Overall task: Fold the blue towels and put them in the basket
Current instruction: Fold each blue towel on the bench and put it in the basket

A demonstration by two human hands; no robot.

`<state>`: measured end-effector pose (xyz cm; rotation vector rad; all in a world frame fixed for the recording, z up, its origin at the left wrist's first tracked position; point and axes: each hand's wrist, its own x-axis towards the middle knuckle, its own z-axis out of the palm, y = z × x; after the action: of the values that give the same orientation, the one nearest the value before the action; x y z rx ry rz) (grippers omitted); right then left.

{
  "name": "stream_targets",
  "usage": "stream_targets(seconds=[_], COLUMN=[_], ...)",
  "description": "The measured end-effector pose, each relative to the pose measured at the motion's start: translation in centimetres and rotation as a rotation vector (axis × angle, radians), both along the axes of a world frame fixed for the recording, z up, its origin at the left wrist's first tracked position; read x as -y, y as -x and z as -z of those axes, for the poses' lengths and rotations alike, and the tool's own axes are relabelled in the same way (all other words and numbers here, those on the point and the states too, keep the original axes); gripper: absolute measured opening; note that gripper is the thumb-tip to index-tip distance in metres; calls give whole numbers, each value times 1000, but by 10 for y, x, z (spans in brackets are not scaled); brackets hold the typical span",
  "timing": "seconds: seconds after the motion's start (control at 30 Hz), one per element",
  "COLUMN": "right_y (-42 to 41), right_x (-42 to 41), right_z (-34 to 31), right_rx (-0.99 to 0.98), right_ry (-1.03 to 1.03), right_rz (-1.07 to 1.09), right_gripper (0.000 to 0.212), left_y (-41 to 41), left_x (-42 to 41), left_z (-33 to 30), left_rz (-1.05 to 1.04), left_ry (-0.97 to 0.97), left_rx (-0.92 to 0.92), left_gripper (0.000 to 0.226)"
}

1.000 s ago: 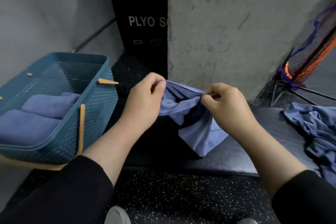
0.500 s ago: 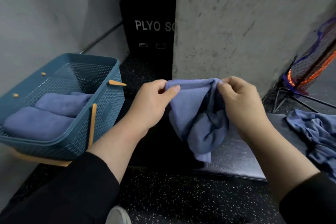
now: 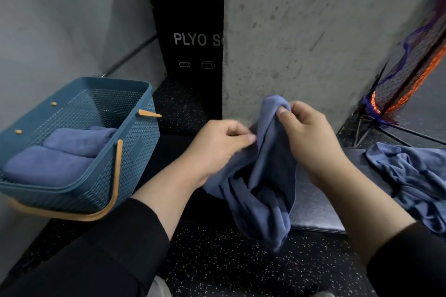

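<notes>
Towel (image 3: 263, 176) now bunched and hanging lower over the bench's (image 3: 313, 210) left end, right hand (image 3: 311, 142) pinching its top, left hand (image 3: 217, 149) gripping its side, basket (image 3: 135, 152) with two folded towels (image 3: 60, 154) left, loose towel (image 3: 410, 176) at bench's right.

My right hand (image 3: 311, 142) pinches the top of a hanging blue towel (image 3: 263, 188); my left hand (image 3: 217, 147) grips its side. Two folded towels (image 3: 60, 154) lie in the teal basket (image 3: 135, 152).

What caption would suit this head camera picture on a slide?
Both hands, left hand and right hand, hold up a crumpled blue towel beside a basket holding folded towels.
</notes>
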<state>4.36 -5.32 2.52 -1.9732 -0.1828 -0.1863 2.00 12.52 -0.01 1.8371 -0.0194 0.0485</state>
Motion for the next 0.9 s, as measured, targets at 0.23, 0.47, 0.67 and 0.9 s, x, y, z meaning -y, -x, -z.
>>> stream_targets(seconds=[0.23,0.47,0.67,0.9], right_y=[4,14,13,15], right_x=[14,30,59,75], right_z=[-8,-19,-21,-18], right_rx=[-133,-43,45,47], right_ry=[-198,-182,-85,-12], right_rz=[-96,-20,183,265], right_gripper=[25,23,23,26], left_y=[9,10,12,23], left_x=[14,17,-9,-30], left_z=[19,18,18,-12], left_rz=[90,-14,-181,-278], left_ry=[-12,-190,-589,-399], left_rx=[-26,31,37,181], left_gripper=[38,6,14,17])
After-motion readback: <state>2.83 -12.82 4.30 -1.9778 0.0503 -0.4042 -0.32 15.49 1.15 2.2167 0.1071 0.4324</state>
